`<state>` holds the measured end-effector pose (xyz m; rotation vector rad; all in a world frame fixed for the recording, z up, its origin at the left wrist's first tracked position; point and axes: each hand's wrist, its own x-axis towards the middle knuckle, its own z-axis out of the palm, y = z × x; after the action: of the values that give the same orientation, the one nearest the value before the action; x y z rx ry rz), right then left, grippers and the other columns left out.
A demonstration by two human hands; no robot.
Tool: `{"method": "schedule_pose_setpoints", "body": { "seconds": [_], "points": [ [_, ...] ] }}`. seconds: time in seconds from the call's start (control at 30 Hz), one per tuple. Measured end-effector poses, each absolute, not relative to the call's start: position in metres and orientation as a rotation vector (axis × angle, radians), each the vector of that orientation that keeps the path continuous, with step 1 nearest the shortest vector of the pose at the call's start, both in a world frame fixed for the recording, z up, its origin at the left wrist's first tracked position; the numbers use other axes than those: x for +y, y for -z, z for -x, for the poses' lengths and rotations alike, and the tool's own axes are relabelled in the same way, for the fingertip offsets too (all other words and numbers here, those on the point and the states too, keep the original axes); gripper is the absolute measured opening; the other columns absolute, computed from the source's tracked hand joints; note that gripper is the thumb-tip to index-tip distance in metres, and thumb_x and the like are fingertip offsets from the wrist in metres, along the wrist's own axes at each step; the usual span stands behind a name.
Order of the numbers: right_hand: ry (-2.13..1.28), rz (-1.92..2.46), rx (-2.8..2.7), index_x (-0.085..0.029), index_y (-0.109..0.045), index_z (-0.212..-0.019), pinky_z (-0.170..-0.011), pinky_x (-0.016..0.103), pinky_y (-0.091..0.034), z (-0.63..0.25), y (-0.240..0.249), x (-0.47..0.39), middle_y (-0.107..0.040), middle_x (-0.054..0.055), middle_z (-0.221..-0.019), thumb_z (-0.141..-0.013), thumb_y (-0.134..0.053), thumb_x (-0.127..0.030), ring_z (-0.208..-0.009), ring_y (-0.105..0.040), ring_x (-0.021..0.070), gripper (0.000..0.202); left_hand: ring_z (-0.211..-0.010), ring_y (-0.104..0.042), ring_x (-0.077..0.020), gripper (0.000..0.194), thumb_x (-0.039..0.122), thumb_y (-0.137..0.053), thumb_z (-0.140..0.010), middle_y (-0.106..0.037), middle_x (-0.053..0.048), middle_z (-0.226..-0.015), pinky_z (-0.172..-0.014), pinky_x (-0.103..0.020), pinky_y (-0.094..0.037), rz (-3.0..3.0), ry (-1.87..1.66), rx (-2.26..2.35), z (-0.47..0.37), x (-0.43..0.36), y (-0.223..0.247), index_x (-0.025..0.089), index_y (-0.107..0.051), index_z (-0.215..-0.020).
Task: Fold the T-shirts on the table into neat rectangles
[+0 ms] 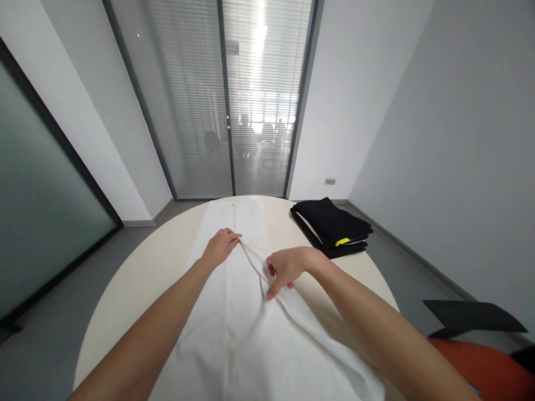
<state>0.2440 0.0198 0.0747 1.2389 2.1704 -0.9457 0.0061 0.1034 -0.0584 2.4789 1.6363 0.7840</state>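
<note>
While your left hand [219, 248] pinches the white cloth [246, 334] at a fold edge, thumb and fingers closed on it, your right hand [288, 267] is just to the right and nearer you, wrist bent, fingers curled at the cloth's right-hand part. Can't tell if that right grip is clamped or loose; fabric is hidden under the fingers. Cloth lies lengthwise on the round table [134, 278], from the far rim to your near side, with a diagonal fold line running between your hands and creases in the near half. On the table's far right you've got a folded black stack [334, 223], yellow piece [342, 241] showing at its near edge, well apart from the cloth. Orange chair [480, 365] sits at your lower right.
</note>
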Motion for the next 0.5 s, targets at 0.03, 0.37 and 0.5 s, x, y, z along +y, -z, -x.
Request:
{"method": "schedule_pose_setpoints", "body": {
  "seconds": [0.03,0.37,0.5],
  "points": [
    [0.894,-1.239,2.127,-0.012,-0.065,-0.08,-0.062,0.027,-0.048,-0.244,-0.072,0.018,-0.064,0.001,-0.063,-0.064,-0.081,-0.046,-0.064,-0.066,0.0193,0.04,-0.099,-0.059,-0.0223,0.029,0.033,-0.052,-0.097,-0.065,-0.006,-0.101,-0.085,-0.031,-0.048,-2.483,-0.79,1.641,-0.006,0.103,0.059,0.024,-0.074,-0.115],
    [1.214,-1.044,2.18,-0.017,-0.054,-0.066,-0.06,0.023,-0.046,-0.241,-0.065,0.014,-0.064,-0.001,-0.056,-0.078,-0.065,-0.027,-0.062,-0.065,0.0152,0.019,-0.097,-0.058,-0.023,0.03,0.032,-0.052,-0.096,-0.064,-0.007,-0.097,-0.087,-0.033,-0.047,-2.474,-0.826,1.603,-0.004,0.107,0.063,0.023,-0.074,-0.115],
    [1.798,-0.886,2.286,-0.017,-0.056,-0.09,-0.063,0.023,-0.049,-0.226,-0.062,0.011,-0.061,-0.006,-0.06,-0.079,-0.072,-0.035,-0.06,-0.062,0.0116,0.026,-0.095,-0.058,-0.0238,0.031,0.031,-0.051,-0.096,-0.064,-0.008,-0.095,-0.088,-0.036,-0.047,-2.475,-0.854,1.529,-0.002,0.112,0.064,0.02,-0.074,-0.113]
  ]
}}
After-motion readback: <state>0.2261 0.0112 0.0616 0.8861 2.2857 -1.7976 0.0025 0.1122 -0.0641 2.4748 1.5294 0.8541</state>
